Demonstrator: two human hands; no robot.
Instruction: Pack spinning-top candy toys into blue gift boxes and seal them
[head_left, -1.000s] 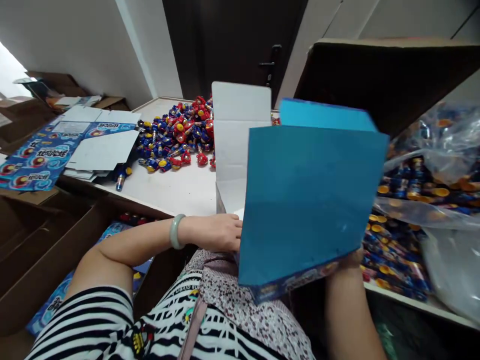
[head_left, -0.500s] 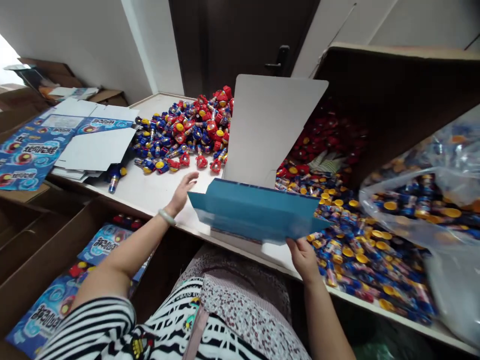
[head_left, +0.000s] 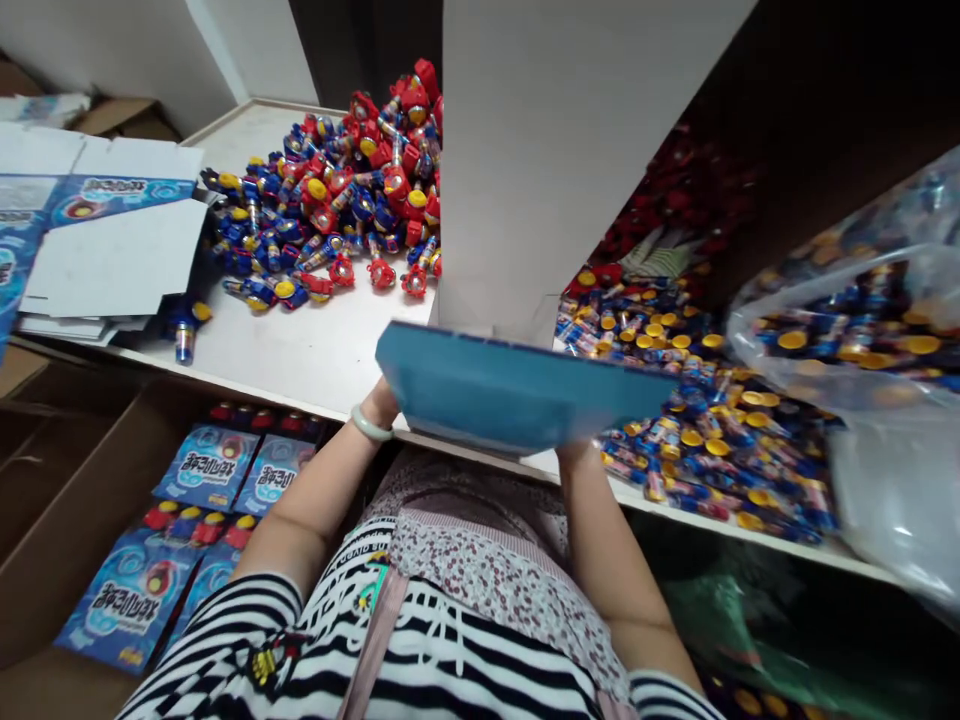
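Note:
A blue cardboard box (head_left: 517, 390), partly folded, is held low over the table's front edge. A tall white panel (head_left: 555, 150) rises right behind it; I cannot tell whether the two are joined. My left hand (head_left: 381, 405), below a pale bangle, grips the box's left end, its fingers mostly hidden behind the cardboard. At the lower right edge my right hand (head_left: 576, 452) grips the box, with its fingers also largely out of sight. Left of the panel lies a heap of small red and blue toys (head_left: 352, 190).
Flat printed cartons (head_left: 112, 250) are stacked at the left. Yellow-capped tubes (head_left: 697, 430) cover the right side, beside a clear plastic bag (head_left: 885, 390) of more. Below left, a brown carton (head_left: 82, 500) holds filled blue packs (head_left: 135, 600). The table (head_left: 315, 350) has a raised front edge.
My left hand has moved from beside the box to its left end and closed on it. The box is tilted differently, and the head view has shifted downward.

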